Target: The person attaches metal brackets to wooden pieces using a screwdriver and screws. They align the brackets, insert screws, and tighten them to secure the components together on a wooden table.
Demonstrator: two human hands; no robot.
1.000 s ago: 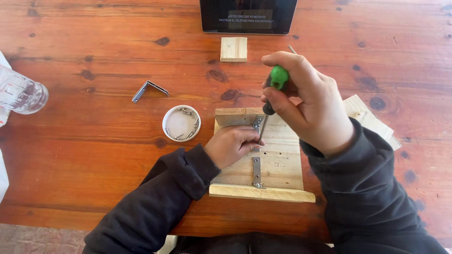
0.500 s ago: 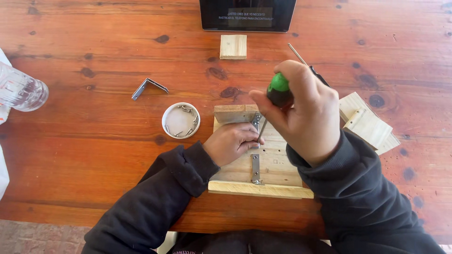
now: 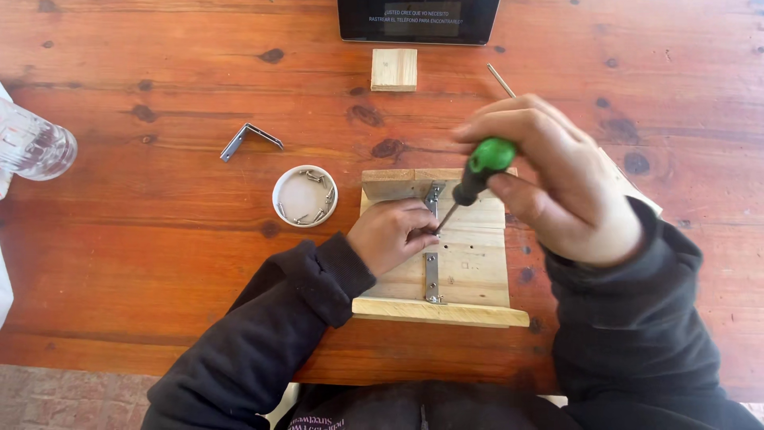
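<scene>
Looking down from the head camera, the right hand (image 3: 557,191) is wrapped around a green-handled screwdriver (image 3: 476,177), whose shaft slants down and to the left so that its tip meets the wooden board (image 3: 469,263) close to the left hand's fingertips. The left hand (image 3: 391,233) lies on the board with fingers curled and pinched together at the screwdriver's tip; whatever they grip is too small to make out. A narrow metal strip (image 3: 432,275) runs along the board from its raised back edge to its front edge. The board sits near the front edge of the reddish wooden worktop (image 3: 159,263). Just left of the board stands a small white dish of screws (image 3: 305,196), with a bent metal bracket (image 3: 250,139) farther left. A small wooden block (image 3: 394,69) lies beyond the board, below a dark tablet (image 3: 419,20).
</scene>
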